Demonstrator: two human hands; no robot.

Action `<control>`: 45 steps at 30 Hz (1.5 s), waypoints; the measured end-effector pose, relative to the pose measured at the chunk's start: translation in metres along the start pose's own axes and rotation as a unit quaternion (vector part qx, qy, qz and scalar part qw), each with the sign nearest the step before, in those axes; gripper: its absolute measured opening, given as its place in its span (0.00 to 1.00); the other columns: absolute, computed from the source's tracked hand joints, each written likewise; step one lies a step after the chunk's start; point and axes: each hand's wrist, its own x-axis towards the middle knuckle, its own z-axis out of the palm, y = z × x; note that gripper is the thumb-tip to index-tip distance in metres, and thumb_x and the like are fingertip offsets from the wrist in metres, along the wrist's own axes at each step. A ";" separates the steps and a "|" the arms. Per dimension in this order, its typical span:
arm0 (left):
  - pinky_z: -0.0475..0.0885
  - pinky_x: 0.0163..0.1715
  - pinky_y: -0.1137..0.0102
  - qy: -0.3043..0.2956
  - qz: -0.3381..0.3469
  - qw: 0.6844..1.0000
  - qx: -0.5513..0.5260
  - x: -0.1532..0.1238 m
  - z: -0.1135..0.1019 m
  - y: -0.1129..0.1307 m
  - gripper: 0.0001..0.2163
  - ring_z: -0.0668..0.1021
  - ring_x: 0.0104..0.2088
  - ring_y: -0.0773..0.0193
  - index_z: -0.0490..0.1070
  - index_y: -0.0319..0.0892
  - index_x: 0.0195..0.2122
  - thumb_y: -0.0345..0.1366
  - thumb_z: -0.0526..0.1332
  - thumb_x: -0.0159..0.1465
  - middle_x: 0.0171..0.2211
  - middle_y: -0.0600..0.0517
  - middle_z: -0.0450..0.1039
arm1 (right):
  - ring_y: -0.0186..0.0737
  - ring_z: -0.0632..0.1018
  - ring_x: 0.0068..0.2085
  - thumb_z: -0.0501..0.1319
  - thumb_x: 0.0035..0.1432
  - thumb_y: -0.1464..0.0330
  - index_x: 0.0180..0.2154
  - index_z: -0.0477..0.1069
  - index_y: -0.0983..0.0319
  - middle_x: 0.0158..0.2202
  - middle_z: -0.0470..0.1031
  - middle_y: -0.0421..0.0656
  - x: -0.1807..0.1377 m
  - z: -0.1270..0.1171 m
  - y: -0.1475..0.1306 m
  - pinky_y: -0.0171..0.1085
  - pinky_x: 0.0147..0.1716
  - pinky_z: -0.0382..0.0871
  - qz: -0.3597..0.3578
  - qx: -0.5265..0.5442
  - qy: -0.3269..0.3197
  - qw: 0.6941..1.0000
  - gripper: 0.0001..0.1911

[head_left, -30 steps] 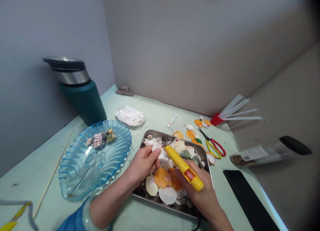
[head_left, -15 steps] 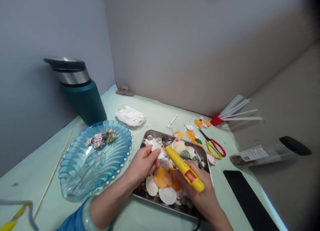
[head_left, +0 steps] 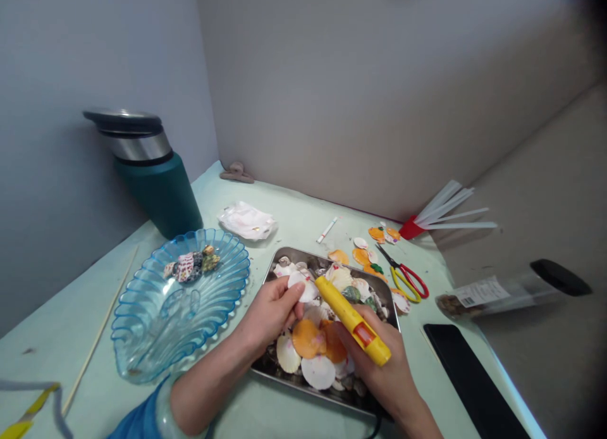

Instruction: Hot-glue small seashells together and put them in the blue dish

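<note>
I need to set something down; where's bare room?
Bare table lies between the white packet and thin white stick, and left of the long rod, above the ribbon. The metal tray, heaped with shells beneath the left hand and right hand, is crowded, likewise around the scissors.

From where I stand, the person's left hand pinches a white shell over a metal tray heaped with shells, while the right hand grips a yellow tool whose narrow tip points at that shell, though I can't tell if they touch. Left of the tray a blue scalloped dish holds a few patterned shells, with a teal bottle just behind it. Over on the right, open scissors lie on the table among orange and white shells.
</note>
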 end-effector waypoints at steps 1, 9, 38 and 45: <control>0.46 0.14 0.76 0.000 0.005 1.000 0.000 0.000 0.000 0.000 0.17 0.54 0.12 0.77 0.63 0.40 0.24 0.48 0.57 0.61 0.16 0.58 0.63 | 0.33 0.76 0.28 0.60 0.61 0.70 0.40 0.69 0.57 0.31 0.75 0.37 0.000 0.000 0.000 0.30 0.27 0.68 0.001 0.002 -0.001 1.000 0.05; 0.45 0.14 0.75 0.022 0.018 1.000 0.004 0.000 0.000 0.005 0.17 0.53 0.11 0.76 0.62 0.40 0.22 0.47 0.55 0.63 0.09 0.62 0.54 | 0.34 0.76 0.28 0.58 0.61 0.71 0.40 0.69 0.57 0.32 0.75 0.37 -0.001 -0.001 0.000 0.30 0.28 0.68 -0.010 -0.005 -0.006 1.000 0.05; 0.46 0.15 0.76 0.002 0.026 1.000 0.004 -0.002 0.000 0.004 0.18 0.52 0.12 0.76 0.63 0.40 0.23 0.47 0.55 0.63 0.10 0.62 0.53 | 0.34 0.75 0.26 0.58 0.62 0.70 0.39 0.69 0.58 0.30 0.75 0.37 -0.002 -0.001 -0.001 0.31 0.26 0.67 -0.005 -0.016 -0.004 1.000 0.04; 0.45 0.14 0.75 -0.001 0.007 1.000 -0.005 0.000 0.000 0.001 0.17 0.55 0.13 0.77 0.63 0.40 0.23 0.49 0.58 0.60 0.16 0.58 0.63 | 0.35 0.77 0.28 0.58 0.62 0.70 0.40 0.70 0.58 0.32 0.76 0.39 -0.001 0.000 0.000 0.32 0.27 0.68 -0.009 -0.016 -0.009 1.000 0.04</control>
